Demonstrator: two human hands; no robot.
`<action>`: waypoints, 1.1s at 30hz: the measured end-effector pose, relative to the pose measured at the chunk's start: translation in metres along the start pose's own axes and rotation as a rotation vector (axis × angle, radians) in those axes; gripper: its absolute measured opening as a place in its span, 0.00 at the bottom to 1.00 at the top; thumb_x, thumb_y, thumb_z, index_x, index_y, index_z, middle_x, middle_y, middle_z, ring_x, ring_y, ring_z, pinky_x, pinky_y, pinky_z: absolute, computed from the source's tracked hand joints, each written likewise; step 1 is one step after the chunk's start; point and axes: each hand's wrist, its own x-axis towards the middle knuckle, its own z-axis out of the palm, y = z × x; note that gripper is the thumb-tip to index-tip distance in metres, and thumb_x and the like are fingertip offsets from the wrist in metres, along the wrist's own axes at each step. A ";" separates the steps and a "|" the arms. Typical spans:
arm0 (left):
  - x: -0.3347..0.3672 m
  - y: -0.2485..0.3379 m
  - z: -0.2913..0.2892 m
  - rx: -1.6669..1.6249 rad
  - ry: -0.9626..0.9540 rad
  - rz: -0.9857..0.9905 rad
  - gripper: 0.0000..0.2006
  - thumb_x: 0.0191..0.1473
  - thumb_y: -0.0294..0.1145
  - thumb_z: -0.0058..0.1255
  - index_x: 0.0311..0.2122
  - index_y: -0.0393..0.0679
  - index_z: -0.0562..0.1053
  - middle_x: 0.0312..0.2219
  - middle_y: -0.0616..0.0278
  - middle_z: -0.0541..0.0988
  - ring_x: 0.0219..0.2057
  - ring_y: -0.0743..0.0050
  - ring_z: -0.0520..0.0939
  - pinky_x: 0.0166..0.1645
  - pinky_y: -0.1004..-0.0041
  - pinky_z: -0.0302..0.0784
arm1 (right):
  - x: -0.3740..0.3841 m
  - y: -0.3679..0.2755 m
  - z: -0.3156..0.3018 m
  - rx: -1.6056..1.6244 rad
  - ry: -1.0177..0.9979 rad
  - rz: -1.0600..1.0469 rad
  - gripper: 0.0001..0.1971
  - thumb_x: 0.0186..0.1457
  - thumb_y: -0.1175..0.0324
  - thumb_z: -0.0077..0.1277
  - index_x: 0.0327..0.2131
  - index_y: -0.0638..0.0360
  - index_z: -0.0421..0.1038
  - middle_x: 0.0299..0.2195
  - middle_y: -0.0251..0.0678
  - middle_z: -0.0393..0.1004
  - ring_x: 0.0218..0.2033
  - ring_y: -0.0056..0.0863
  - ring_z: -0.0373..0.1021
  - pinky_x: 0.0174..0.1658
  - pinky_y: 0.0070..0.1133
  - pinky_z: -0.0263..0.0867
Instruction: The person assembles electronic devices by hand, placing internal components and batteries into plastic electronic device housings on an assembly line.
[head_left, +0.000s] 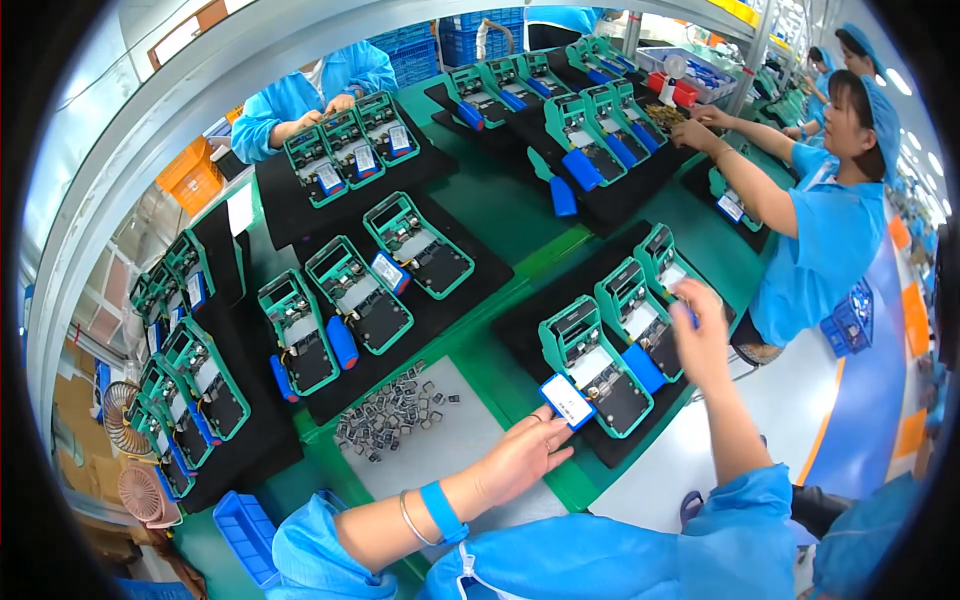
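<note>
Three teal-framed device housings, with black panels and exposed wiring, lie in a row on a black mat before me. At the front housing [597, 368], my left hand [522, 455] has its fingers stretched out against the near edge of a blue battery pack with a white label [567, 401]. My right hand [703, 330] is closed over the rear housing [668, 262], its fingertips on a small blue part, apparently the edge of another battery pack; most of it is hidden. Another blue battery pack [643, 369] lies beside the middle housing [638, 312].
Small metallic parts [390, 415] lie scattered on a grey sheet [462, 385] left of my mat. More housings [362, 293] with blue packs cover other black mats. A blue bin [245, 535] stands lower left. Co-workers' hands [695, 130] work at right and across the table.
</note>
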 end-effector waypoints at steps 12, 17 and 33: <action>-0.044 0.023 -0.004 0.288 0.270 0.140 0.30 0.62 0.38 0.48 0.66 0.42 0.56 0.59 0.54 0.67 0.57 0.63 0.71 0.59 0.64 0.66 | -0.079 -0.091 0.021 -0.222 -0.478 -0.406 0.25 0.45 0.59 0.64 0.50 0.39 0.73 0.56 0.31 0.69 0.56 0.34 0.65 0.57 0.44 0.57; -0.058 0.052 -0.003 0.412 0.302 0.204 0.28 0.62 0.37 0.47 0.65 0.43 0.57 0.58 0.57 0.68 0.55 0.65 0.72 0.57 0.65 0.66 | -0.062 -0.072 0.020 -0.274 -0.464 -0.338 0.26 0.42 0.64 0.64 0.50 0.40 0.73 0.55 0.34 0.69 0.55 0.36 0.66 0.60 0.46 0.51; -0.082 0.186 -0.080 0.729 0.800 0.709 0.20 0.59 0.36 0.49 0.55 0.40 0.69 0.44 0.63 0.76 0.43 0.75 0.77 0.45 0.73 0.71 | 0.046 -0.019 0.028 -0.153 -0.378 -0.467 0.28 0.43 0.66 0.64 0.52 0.53 0.72 0.58 0.42 0.66 0.60 0.46 0.61 0.62 0.42 0.55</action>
